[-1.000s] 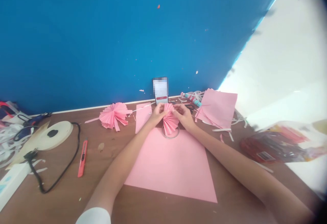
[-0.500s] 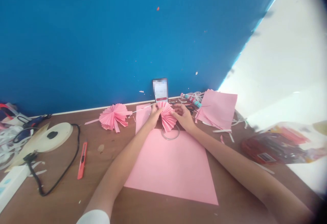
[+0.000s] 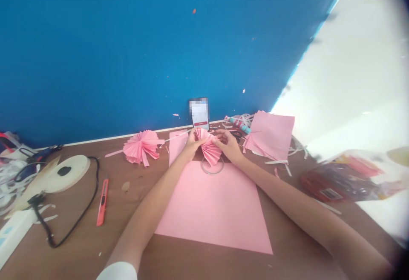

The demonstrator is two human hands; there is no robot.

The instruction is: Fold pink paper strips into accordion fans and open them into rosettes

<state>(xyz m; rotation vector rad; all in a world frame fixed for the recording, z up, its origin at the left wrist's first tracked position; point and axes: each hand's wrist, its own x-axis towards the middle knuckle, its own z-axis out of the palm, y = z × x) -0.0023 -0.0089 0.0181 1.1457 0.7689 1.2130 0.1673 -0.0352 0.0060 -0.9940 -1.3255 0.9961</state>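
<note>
Both of my hands hold a pleated pink paper fan [image 3: 211, 151] above the far end of a large pink sheet [image 3: 213, 205]. My left hand [image 3: 191, 143] pinches the fan's upper left edge. My right hand [image 3: 226, 143] grips its upper right side with fingers closed. The fan spreads downward between them. A thin clear ring [image 3: 212, 167] lies on the sheet just under the fan. A phone [image 3: 200, 114] stands against the blue wall behind my hands.
A finished pink paper rosette [image 3: 142, 146] lies to the left. A stack of pink sheets [image 3: 271, 135] is at the right. An orange utility knife [image 3: 102, 201], a tape roll [image 3: 65, 168] and a black cable [image 3: 76, 216] lie at the left. A plastic packet [image 3: 345, 177] lies at the right.
My hands have shifted the fan slightly and its pleats have spread a little wider. The view has drifted a bit to the left.
</note>
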